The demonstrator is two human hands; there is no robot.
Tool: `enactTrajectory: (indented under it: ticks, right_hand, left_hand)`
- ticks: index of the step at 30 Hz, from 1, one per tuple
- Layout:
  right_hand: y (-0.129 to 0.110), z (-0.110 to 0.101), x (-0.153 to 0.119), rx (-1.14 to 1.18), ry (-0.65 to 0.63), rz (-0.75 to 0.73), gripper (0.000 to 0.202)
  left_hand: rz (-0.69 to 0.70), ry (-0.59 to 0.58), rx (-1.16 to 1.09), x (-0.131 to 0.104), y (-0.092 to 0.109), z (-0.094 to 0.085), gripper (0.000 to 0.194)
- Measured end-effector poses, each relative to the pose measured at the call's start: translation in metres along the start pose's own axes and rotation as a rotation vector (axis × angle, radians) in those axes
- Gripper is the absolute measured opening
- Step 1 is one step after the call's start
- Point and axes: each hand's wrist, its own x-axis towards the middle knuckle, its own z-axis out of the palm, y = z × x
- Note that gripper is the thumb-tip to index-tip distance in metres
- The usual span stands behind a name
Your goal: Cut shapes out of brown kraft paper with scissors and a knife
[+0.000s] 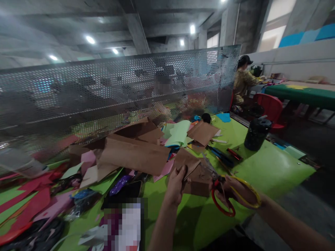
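Observation:
My left hand (178,183) pinches a piece of brown paper (186,162) between thumb and fingers, above the green table (277,167). My right hand (232,191) is closed around scissors (222,179) with one red and one yellow handle loop. Their blades point up and left, toward the edge of the paper; blur hides whether they touch it. Under and beside the held paper is another brown piece (197,184). A large folded sheet of brown paper (133,153) lies just left of my left hand.
Coloured paper scraps (39,202) cover the table's left side. A perforated metal screen (117,94) runs along the back. On the right stand a black container (258,134) and a red cutter (234,154). A person (243,82) sits beyond, near a red chair (269,106).

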Motion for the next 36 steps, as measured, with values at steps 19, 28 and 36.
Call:
enactTrajectory:
  ticks: [19, 28, 36]
  right_hand:
    - [-0.024, -0.151, -0.088, -1.781, 0.959, 0.304, 0.048]
    - [-0.039, -0.075, -0.053, -1.614, 0.471, -0.393, 0.037]
    - [-0.029, -0.017, 0.004, -1.362, 0.256, -0.876, 0.012]
  left_hand:
    - [-0.138, -0.136, 0.181, 0.000, -0.001, 0.001, 0.047]
    - [-0.202, -0.200, 0.221, -0.016, 0.004, 0.010, 0.035]
    - [-0.246, -0.339, 0.257, -0.041, 0.008, 0.022, 0.035]
